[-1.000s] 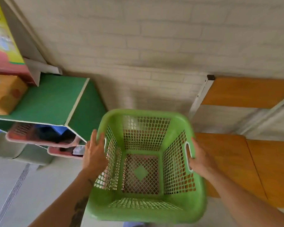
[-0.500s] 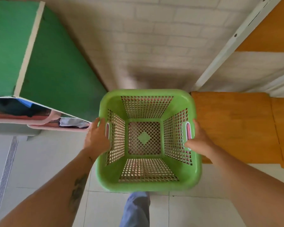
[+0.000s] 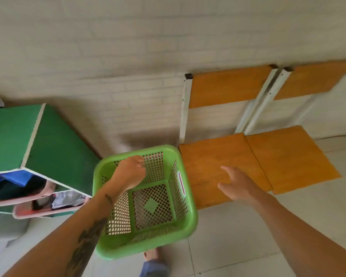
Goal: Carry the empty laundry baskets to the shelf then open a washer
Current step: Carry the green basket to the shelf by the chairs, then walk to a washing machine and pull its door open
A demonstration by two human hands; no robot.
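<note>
White brick wall (image 3: 128, 47) backs a green cabinet (image 3: 58, 146) and orange wooden shelf boards (image 3: 208, 166). Between them is our square, empty, lattice-walled green plastic basket (image 3: 192, 212). Our left hand (image 3: 129, 172) curls over its far wall, and we cannot tell if it grips. Our right hand (image 3: 238, 184) has its fingers (image 3: 227, 169) spread and holds nothing.

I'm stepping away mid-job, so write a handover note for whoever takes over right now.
Left hand: fingers curled over the green basket, near its far wall; whether it grips cannot be told.
Right hand: open, off the basket, above the low wooden shelf.
Basket: empty, beside the shelf's left edge.
Done: basket brought to the shelf.
Left: settle it in place, fetch any other baskets, then open a washer; none is in view.
</note>
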